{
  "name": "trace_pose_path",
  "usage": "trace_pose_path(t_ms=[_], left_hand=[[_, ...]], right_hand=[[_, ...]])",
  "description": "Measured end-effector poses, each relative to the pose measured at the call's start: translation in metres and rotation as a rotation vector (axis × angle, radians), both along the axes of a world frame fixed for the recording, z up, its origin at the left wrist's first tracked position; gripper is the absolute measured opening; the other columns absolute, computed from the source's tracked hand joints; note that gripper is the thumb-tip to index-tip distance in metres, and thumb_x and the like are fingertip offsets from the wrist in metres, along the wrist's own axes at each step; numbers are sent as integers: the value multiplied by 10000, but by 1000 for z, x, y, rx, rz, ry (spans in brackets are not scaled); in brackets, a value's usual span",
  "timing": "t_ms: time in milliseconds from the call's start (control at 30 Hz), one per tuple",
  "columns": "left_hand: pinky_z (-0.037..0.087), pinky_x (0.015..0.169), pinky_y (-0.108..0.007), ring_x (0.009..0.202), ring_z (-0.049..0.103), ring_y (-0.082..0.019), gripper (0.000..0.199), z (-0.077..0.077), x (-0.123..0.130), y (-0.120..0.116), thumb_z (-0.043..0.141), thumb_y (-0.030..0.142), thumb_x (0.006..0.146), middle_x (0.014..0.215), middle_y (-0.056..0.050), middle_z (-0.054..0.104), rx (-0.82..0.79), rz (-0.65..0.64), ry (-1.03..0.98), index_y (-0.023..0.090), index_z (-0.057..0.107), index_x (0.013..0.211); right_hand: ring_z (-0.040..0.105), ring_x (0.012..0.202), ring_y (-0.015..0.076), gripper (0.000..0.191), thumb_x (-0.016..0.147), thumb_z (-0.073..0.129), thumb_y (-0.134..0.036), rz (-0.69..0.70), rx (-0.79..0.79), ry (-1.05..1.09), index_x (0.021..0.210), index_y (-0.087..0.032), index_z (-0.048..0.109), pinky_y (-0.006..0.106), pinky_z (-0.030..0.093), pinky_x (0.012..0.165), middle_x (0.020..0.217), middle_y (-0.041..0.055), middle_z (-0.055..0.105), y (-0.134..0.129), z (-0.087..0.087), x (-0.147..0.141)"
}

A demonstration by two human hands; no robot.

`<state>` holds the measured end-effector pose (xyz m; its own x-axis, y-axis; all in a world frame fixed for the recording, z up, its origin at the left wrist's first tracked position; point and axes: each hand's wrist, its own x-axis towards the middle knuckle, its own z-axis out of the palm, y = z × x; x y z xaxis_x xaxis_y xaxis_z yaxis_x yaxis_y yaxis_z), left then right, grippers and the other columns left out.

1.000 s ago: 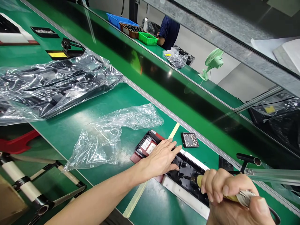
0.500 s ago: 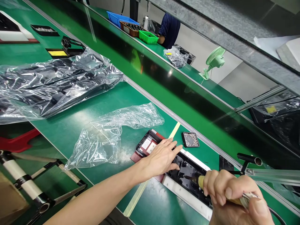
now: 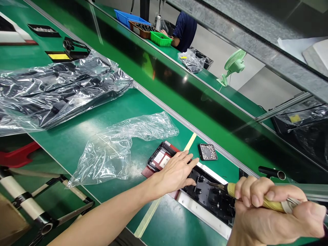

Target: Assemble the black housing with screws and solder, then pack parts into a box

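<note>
Green worktop (image 3: 143,106) stretches across our side of the room, bordered by a metal rail (image 3: 164,108), with a shiny green band (image 3: 174,92) beyond it. Past that, we see a co-worker's dark blue sleeve (image 3: 180,27) near a blue bin (image 3: 130,17) and a green basket (image 3: 161,40), while a pale green fan (image 3: 234,63) stands farther right. Above us runs a grey metal beam (image 3: 246,44), and at lower left a pipe frame (image 3: 23,198) stands beside the table edge. On our surface lie large dark pieces under clear wrap (image 3: 64,92), a crumpled clear bag (image 3: 110,150), and a strip of yellowish tape (image 3: 148,218).

Near the lower right, our long black part (image 3: 205,196) sits between white strips (image 3: 202,212), just below a small black dish (image 3: 208,152) of tiny metal bits. Our left hand (image 3: 175,171) lies across its left end, fingers spread and grasping nothing. Our right hand (image 3: 266,212) is wrapped firmly around a yellow-handled tool (image 3: 231,189), its thin shaft pointing over the black part; we cannot tell whether the tip touches.
</note>
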<state>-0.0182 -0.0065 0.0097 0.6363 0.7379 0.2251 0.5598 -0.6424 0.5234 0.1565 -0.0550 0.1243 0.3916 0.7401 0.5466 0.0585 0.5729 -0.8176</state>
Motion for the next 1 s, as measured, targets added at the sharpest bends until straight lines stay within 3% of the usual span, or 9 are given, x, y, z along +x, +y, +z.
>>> trace_pose_path(t_ms=[133,333,733,1000], left_hand=[[386,1201,-511,1473,438,-403,872,-1,1,0,832,532,800,1473,-197,575,-7,4,-17,139,470,1489],[380,1204,-541,1479,426,-415,882,-4,2,-1,837,511,802,1478,-204,568,-21,6,-30,144,456,1507],[373,1212,-527,1472,439,-403,838,8,-1,-2,831,491,815,1455,-214,582,-50,-3,-25,121,483,1482],[392,1204,-556,1467,451,-408,882,4,1,1,846,484,802,1522,-214,542,-66,-5,10,137,465,1517]], right_hand=[[370,288,102,362,949,433,-389,3,22,-20,655,-207,539,255,375,275,420,-59,451,5,1,-8],[387,294,116,355,959,393,-340,19,5,-16,670,-205,547,271,383,273,429,-46,469,9,-1,-9],[388,315,123,297,909,382,-228,-11,-75,14,658,-203,538,259,367,298,438,-35,443,17,-6,-20],[422,374,120,357,1000,460,-350,88,-129,57,680,-208,527,253,388,347,478,-44,453,17,-6,-22]])
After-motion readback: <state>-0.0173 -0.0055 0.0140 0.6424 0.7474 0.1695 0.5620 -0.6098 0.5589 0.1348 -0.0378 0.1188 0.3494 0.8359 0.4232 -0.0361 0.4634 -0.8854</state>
